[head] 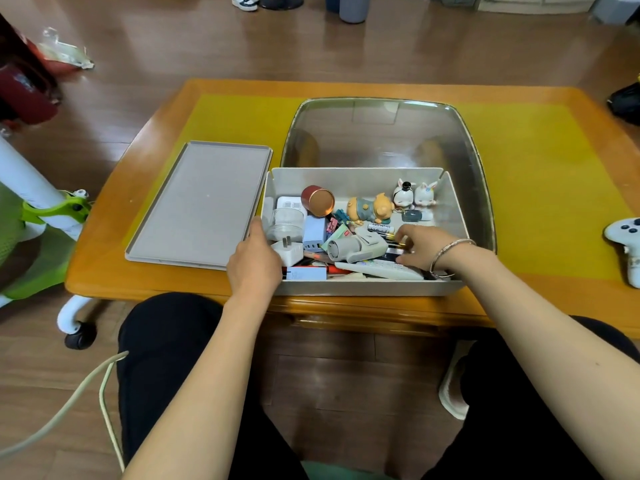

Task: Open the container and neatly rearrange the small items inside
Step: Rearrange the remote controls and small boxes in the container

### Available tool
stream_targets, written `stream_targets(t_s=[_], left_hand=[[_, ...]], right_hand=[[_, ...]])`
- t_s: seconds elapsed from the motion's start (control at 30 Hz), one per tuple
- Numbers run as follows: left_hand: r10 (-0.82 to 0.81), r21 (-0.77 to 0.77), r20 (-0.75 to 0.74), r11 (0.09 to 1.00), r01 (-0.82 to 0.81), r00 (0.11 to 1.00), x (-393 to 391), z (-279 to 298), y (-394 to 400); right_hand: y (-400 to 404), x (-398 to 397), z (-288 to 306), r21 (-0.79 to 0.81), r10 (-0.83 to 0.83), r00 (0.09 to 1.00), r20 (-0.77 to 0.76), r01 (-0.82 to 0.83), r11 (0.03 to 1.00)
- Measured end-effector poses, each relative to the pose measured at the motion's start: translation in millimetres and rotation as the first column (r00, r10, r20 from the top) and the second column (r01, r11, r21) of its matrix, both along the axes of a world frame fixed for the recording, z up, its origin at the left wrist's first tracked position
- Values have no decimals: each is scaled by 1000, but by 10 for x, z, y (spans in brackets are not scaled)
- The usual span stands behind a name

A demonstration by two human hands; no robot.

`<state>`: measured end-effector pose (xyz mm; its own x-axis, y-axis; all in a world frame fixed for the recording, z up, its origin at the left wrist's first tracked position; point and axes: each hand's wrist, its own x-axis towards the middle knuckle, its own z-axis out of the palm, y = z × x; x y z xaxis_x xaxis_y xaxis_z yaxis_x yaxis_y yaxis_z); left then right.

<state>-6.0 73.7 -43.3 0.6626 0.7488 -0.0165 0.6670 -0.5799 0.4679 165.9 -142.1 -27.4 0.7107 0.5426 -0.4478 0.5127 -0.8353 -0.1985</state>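
Observation:
An open grey box (363, 288) stands at the table's near edge, its flat lid (201, 206) lying to its left. Jumbled inside are a copper-red cylinder (318, 200), a pig figure (370, 209), two rabbit figures (415, 195), a white plug (289, 252), a blue charger (314, 233), a grey handheld device (356, 249), a white remote (377, 270) and a battery (379, 227). My left hand (254, 259) grips the box's left wall near the front corner. My right hand (420, 247), with a bracelet on the wrist, is inside the box, its fingers curled onto a thin black gold-tipped stick (401, 243).
A large metal tray (381, 133) sits behind and under the box. A white game controller (623, 233) lies at the table's right edge, and a black bag (627, 102) is beyond it. A white and green chair (45, 209) stands left of the table. My knees are below the near edge.

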Motion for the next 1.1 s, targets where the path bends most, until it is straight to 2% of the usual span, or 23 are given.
stream_targets(t_s=[0.1, 0.27, 0.37, 0.47, 0.57, 0.67, 0.77, 0.87, 1.1], left_hand=[[-2, -59, 77, 998, 6, 997, 2, -15, 9], [-138, -95, 240, 982, 164, 961, -3, -7, 47], [-236, -83, 169, 964, 253, 957, 21, -20, 132], [-291, -90, 63, 951, 296, 955, 90, 6, 207], [-289, -52, -6, 956, 288, 957, 192, 32, 250], [-247, -38, 0, 968, 247, 969, 304, 70, 284], [-187, 25, 164, 982, 186, 969, 350, 134, 299], [-132, 97, 312, 990, 107, 941, 319, 189, 330], [-162, 19, 334, 986, 165, 929, 221, 183, 286]], right_hand=[[26, -58, 4, 153, 66, 997, -29, -61, 986], [27, -93, 53, 213, 59, 998, 0, -57, 975], [86, -143, 70, 242, 40, 995, 95, -62, 968], [198, -232, 95, 363, 42, 988, 149, -94, 927], [315, -319, 88, 314, 152, 985, 85, -171, 934], [423, -347, 41, 237, 186, 980, 70, -197, 951], [516, -354, -19, 269, 123, 992, -7, -117, 956], [547, -321, -38, 308, 95, 995, 0, -91, 947], [548, -303, -55, 437, 14, 996, -91, 27, 899]])
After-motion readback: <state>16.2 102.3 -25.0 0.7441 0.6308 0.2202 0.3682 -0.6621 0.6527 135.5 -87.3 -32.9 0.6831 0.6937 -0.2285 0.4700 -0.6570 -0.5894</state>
